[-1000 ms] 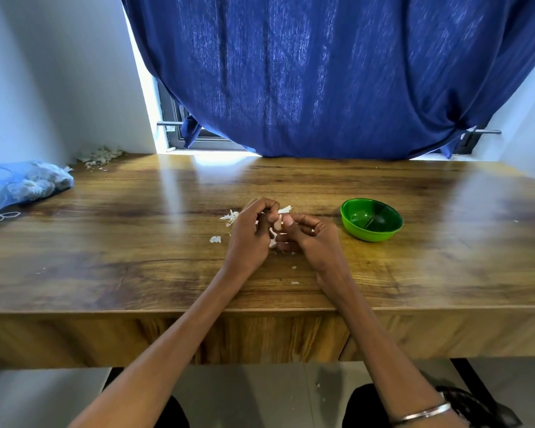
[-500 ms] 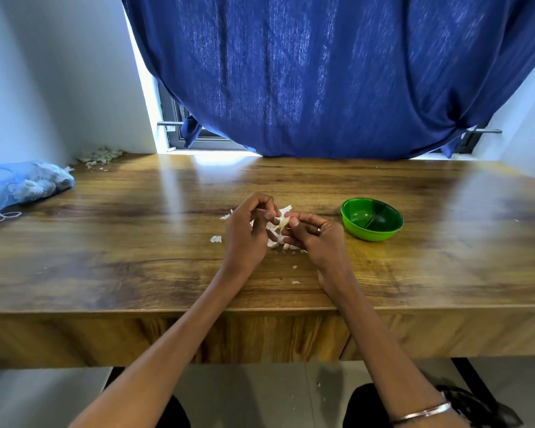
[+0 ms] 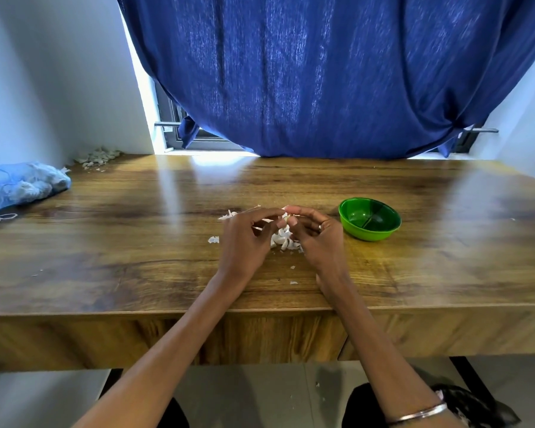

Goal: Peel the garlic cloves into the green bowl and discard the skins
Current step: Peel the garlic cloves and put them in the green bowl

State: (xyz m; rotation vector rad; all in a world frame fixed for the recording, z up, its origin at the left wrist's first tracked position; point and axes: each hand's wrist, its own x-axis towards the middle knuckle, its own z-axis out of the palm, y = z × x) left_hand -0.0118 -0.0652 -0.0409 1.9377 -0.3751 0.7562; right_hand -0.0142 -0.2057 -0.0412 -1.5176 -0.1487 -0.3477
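My left hand (image 3: 247, 236) and my right hand (image 3: 315, 233) meet fingertip to fingertip over the middle of the wooden table (image 3: 136, 242). Between the fingertips they pinch a small garlic clove (image 3: 288, 216), mostly hidden by the fingers. Under and between the hands lies a heap of white garlic pieces and skins (image 3: 283, 239). More loose skins (image 3: 229, 215) lie behind my left hand, and one flake (image 3: 213, 240) lies to its left. The green bowl (image 3: 369, 219) stands just right of my right hand and looks empty.
A blue mesh bag with garlic bulbs (image 3: 19, 185) lies at the table's left edge. A pile of dry skins (image 3: 96, 156) sits in the far left corner. A dark blue curtain (image 3: 322, 72) hangs behind the table. Tiny skin crumbs (image 3: 293, 274) dot the front.
Both hands have lifted slightly and their fingers have loosened, so the white heap beneath them now shows. The pinch point has moved a little up and away from me.
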